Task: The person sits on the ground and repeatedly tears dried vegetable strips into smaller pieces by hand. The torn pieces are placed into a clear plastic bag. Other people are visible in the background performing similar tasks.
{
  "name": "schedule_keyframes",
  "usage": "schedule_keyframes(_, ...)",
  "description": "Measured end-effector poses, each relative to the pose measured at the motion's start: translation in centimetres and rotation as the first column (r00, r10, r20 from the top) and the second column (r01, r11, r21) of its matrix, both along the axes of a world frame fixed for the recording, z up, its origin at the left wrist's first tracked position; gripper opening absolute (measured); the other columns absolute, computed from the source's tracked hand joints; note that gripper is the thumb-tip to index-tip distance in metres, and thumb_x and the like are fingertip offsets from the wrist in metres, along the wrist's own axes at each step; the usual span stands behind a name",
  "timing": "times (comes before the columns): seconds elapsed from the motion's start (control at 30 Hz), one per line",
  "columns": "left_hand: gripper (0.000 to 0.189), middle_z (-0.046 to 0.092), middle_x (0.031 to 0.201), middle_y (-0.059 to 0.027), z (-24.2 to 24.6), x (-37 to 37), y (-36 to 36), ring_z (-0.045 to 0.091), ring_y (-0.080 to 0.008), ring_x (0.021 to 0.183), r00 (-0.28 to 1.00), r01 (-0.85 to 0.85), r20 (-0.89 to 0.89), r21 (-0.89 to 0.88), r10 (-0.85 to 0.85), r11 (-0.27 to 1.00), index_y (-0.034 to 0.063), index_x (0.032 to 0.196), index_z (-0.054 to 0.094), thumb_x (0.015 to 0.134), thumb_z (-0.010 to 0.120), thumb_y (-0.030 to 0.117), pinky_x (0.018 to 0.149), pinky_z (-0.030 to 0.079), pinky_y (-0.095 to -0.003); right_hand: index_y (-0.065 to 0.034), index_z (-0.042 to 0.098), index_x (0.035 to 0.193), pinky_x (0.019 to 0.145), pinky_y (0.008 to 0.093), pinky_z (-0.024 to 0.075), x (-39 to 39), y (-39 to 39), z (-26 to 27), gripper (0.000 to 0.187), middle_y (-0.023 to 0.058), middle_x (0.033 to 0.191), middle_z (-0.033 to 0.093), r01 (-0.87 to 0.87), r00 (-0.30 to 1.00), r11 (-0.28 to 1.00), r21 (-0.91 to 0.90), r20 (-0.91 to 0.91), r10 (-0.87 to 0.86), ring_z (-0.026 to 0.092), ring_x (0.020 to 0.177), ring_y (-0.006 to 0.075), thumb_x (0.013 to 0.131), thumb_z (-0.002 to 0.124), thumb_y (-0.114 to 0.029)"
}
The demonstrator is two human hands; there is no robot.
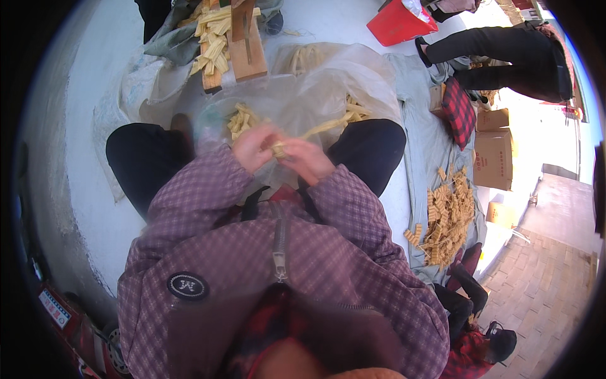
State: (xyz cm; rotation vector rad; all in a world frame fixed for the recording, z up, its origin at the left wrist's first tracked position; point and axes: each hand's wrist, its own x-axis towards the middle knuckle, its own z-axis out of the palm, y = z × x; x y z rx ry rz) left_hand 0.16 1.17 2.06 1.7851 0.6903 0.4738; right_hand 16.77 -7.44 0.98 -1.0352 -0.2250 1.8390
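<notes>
Between my knees, my left hand (255,146) and my right hand (307,157) meet at a small roll of pale yellow strip (278,150), pinched by the fingers of both. The fingers are slightly blurred, and parts of the roll are hidden by them. A long flat end of strip (326,126) trails from the hands towards my right knee. Just beyond my left hand, a loose bunch of similar strips (244,121) lies on clear plastic sheeting (312,97). More strips (357,110) rest on the sheeting beyond my right knee.
Ahead stands a wooden block device (248,57) with yellow strips (213,45) on it. To the right, a pile of ridged tan pieces (447,218) lies on a grey cloth (414,142), near cardboard boxes (492,158). One person (506,61) stands at upper right; another (473,346) is at lower right.
</notes>
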Motion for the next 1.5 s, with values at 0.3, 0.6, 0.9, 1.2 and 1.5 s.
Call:
schedule_keyframes(0.3,0.035,0.048,0.086,-0.0054,0.5,-0.1,0.4,0.053,-0.0171,0.077,0.999,0.038,-0.036,0.341,-0.028,0.939,0.0067,0.099,0.048,0.069,0.058,-0.005,0.064,0.044,-0.0267,0.0038,0.053,0.106,0.096,0.0375,0.0407,-0.4,0.7,2.8,0.023,0.0106,0.111,0.055,0.055,0.998,0.995,0.085,0.03,-0.058,0.053,0.104,0.017,0.089,0.049,-0.011)
schedule_keyframes(0.6,0.018,0.052,0.076,-0.0064,0.4,-0.1,0.1,0.057,-0.0262,0.069,0.947,0.272,-0.319,0.739,-0.035,0.616,0.0103,0.09,0.052,0.075,0.06,0.015,0.06,0.045,-0.0367,0.0018,0.057,0.099,0.066,0.0226,0.0478,-1.8,0.1,1.4,0.028,0.0047,0.084,0.062,-0.112,0.821,0.971,0.211,0.57,-0.029,0.058,0.075,0.0094,0.093,0.046,-0.022)
schedule_keyframes(0.9,0.023,0.041,0.05,0.0019,4.7,-0.8,-1.4,0.031,-0.0057,0.039,0.952,-0.166,0.014,-0.818,0.307,0.55,0.0084,0.069,0.046,0.088,0.051,0.019,0.042,0.026,-0.0215,-0.0001,0.061,0.091,0.055,0.0183,0.0367,0.2,-1.1,4.6,0.016,-0.0019,0.066,0.053,-0.203,0.819,0.956,0.21,0.571,0.049,0.045,0.058,0.004,0.085,0.06,-0.014)
schedule_keyframes(1.2,0.019,0.047,0.058,-0.0009,3.5,-2.7,-2.5,0.038,-0.0071,0.04,0.904,0.025,0.226,-0.874,0.362,0.485,0.0061,0.085,0.049,0.092,0.044,0.023,0.043,0.032,-0.0214,-0.0004,0.063,0.095,0.06,0.0221,0.0453,0.1,-3.6,5.6,0.014,0.0057,0.073,0.061,-0.382,0.428,0.845,0.373,0.882,-0.196,0.057,0.064,0.0104,0.082,0.061,-0.007)
schedule_keyframes(1.5,0.012,0.051,0.062,-0.0005,2.0,-1.5,-3.0,0.041,-0.0045,0.045,0.925,-0.057,0.221,-0.722,0.308,0.69,0.0025,0.089,0.06,0.084,0.06,0.013,0.044,0.031,-0.0174,-0.0019,0.062,0.096,0.061,0.027,0.0458,-1.1,-2.2,5.2,0.017,0.0112,0.075,0.061,-0.488,0.354,0.826,0.284,0.929,-0.11,0.06,0.067,0.0193,0.081,0.063,-0.009)
